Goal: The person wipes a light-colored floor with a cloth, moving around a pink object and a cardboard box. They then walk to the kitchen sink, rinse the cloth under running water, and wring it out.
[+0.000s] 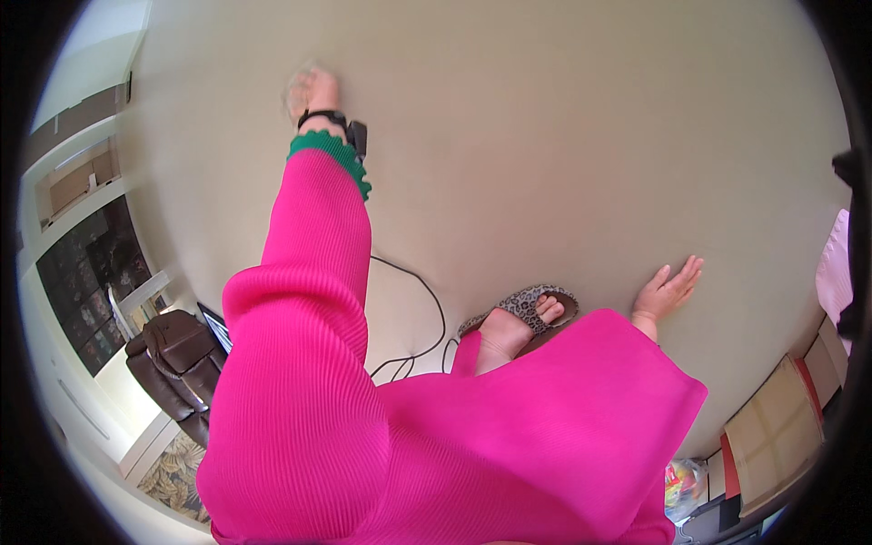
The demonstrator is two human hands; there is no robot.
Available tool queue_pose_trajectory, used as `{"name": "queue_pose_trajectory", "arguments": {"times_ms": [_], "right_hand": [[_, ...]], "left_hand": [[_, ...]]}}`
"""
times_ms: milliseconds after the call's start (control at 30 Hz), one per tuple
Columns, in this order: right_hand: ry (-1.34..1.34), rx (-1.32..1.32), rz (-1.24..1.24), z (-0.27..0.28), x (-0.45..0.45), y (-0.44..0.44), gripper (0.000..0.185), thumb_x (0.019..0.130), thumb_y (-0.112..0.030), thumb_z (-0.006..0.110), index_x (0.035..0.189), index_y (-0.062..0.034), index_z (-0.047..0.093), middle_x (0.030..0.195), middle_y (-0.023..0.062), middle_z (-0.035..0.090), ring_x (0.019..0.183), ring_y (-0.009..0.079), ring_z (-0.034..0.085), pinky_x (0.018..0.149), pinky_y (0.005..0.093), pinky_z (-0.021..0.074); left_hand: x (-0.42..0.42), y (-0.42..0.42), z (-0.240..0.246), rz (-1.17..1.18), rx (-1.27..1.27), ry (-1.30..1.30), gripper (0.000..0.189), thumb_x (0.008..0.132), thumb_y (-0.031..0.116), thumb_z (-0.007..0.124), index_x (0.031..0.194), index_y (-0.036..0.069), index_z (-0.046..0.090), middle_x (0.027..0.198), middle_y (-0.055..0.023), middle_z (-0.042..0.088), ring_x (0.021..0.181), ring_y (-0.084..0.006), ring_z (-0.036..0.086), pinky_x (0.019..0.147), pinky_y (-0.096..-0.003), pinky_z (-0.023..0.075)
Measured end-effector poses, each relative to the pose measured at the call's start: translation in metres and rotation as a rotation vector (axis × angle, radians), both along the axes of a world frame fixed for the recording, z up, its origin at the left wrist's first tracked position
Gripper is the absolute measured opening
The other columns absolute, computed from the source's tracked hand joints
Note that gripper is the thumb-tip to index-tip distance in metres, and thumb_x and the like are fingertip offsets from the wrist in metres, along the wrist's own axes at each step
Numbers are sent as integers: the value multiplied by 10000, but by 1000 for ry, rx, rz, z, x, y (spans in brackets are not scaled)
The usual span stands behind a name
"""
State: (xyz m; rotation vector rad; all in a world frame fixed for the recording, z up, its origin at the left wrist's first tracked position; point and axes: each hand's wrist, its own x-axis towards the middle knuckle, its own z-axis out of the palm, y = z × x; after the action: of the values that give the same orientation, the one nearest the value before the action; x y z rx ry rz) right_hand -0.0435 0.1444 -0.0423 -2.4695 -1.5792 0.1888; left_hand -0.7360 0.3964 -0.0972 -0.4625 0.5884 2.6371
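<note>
At the end of an outstretched pink ribbed sleeve (310,327) with a green ruffled cuff is my left hand (321,90). It is blurred, and its fingers are curled over a pale, crumpled, see-through thing (290,99) lying against the plain beige surface (518,136). What that thing is cannot be told. A black strap (323,116) with a small dark box circles the left wrist. To the right, my right hand (669,291) rests on the same surface, flat and holding nothing, with its fingers extended. Pink cloth hides most of the right arm.
A foot in a leopard-print slipper (528,306) shows between the arms, beside a thin black cable (436,300). On the left are a brown leather chair (180,347) and a dark window (95,286). Cardboard (773,432) and a plastic bag (684,484) stand lower right.
</note>
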Motion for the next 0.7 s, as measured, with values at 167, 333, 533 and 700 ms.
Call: {"name": "queue_pose_trajectory", "arguments": {"times_ms": [167, 333, 533, 700], "right_hand": [[-25, 19, -5, 1, -3, 0, 547, 931, -287, 434, 1433, -108, 312, 1508, 101, 279, 1392, 319, 228, 1114, 477, 157], [-31, 38, -1, 1, -4, 1, 546, 930, -283, 438, 1433, -112, 313, 1506, 102, 282, 1392, 318, 228, 1113, 478, 159], [2, 12, 3, -1, 1, -1, 564, 946, -325, 416, 1452, -124, 269, 1529, 88, 234, 1405, 319, 200, 1120, 488, 138], [31, -9, 23, -2, 7, -4, 572, 947, -330, 415, 1455, -119, 260, 1532, 90, 224, 1406, 329, 191, 1119, 491, 135]], "left_hand": [[147, 91, 27, -918, -1588, 1219, 597, 933, 581, 234, 1472, 326, 200, 1559, 0, 146, 1423, -330, 127, 1112, -577, 66], [271, 77, 46, -837, -1646, 2468, 539, 977, 440, 260, 1486, 280, 183, 1568, -41, 87, 1419, -397, 68, 1100, -609, -24], [350, -57, 77, -1255, -712, 2864, 525, 967, 361, 378, 1471, 288, 248, 1563, -13, 126, 1429, -366, 56, 1118, -585, 6], [289, -102, 81, -1306, -856, 2856, 528, 962, 331, 398, 1468, 291, 252, 1565, -9, 110, 1440, -314, 37, 1144, -518, 19]]}}
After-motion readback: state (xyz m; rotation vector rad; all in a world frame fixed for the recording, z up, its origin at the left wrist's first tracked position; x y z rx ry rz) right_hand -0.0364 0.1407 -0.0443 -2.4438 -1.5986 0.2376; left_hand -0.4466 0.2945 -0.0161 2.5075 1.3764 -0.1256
